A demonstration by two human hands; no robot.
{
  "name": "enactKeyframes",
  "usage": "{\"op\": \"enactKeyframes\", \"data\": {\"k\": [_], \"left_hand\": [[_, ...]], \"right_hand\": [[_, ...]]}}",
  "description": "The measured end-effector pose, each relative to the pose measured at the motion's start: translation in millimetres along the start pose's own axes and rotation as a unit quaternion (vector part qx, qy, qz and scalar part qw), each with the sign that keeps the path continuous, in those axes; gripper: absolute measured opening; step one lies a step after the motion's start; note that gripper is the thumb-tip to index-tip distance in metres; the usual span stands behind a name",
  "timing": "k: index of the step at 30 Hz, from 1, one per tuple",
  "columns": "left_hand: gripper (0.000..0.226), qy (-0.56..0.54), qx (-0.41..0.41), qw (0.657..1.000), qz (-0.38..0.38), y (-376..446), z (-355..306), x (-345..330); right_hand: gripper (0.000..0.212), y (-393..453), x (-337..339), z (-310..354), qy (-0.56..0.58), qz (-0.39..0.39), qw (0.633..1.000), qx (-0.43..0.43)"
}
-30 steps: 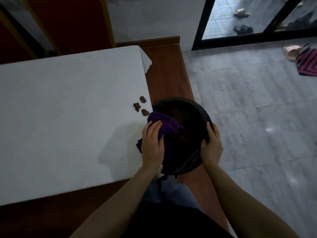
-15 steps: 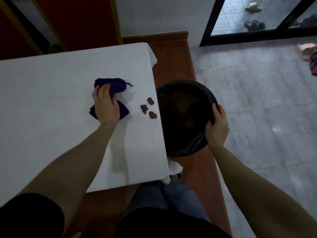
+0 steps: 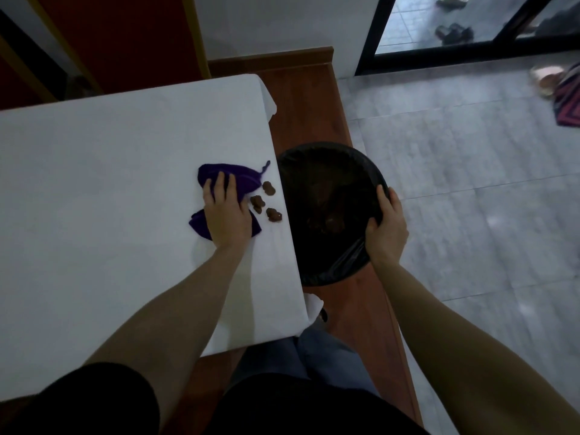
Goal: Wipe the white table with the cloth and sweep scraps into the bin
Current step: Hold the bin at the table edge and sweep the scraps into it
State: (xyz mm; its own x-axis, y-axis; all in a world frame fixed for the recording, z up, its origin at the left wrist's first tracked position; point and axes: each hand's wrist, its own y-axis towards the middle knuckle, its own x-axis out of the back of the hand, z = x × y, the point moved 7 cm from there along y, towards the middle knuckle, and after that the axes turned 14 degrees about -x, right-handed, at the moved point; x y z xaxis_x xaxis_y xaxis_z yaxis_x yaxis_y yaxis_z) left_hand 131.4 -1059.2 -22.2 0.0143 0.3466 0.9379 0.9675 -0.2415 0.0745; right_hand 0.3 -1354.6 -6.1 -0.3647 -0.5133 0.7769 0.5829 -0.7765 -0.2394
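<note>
Left hand [image 3: 226,215] pressed flat on the purple cloth [image 3: 232,178], which lies bunched on the white surface [image 3: 110,183] just left of the bin [image 3: 329,211]; the grip here is a palm-down press with fingers spread over the fabric, not a clench. Right hand [image 3: 387,227] clenched on the bin rim at its far side from the surface, thumb inside the black liner. 3 brown scraps [image 3: 263,200] lie between cloth and bin, near the surface edge. The cloth appears soft and limp, so it should fold under pressure and is best held by a flat palm on its middle. The scraps look small, light and loose, likely to scatter unless pushed with a broad cloth edge. The bin seems light enough to steady with 1 hand at the rim.
</note>
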Motion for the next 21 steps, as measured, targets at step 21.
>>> {"op": "enactKeyframes", "data": {"k": [21], "left_hand": [[0.049, -0.096, -0.167, 0.981, 0.034, -22, -104, -30]], "right_hand": [[0.074, -19, 14, -4, 0.011, -0.023, 0.999, -0.021]]}}
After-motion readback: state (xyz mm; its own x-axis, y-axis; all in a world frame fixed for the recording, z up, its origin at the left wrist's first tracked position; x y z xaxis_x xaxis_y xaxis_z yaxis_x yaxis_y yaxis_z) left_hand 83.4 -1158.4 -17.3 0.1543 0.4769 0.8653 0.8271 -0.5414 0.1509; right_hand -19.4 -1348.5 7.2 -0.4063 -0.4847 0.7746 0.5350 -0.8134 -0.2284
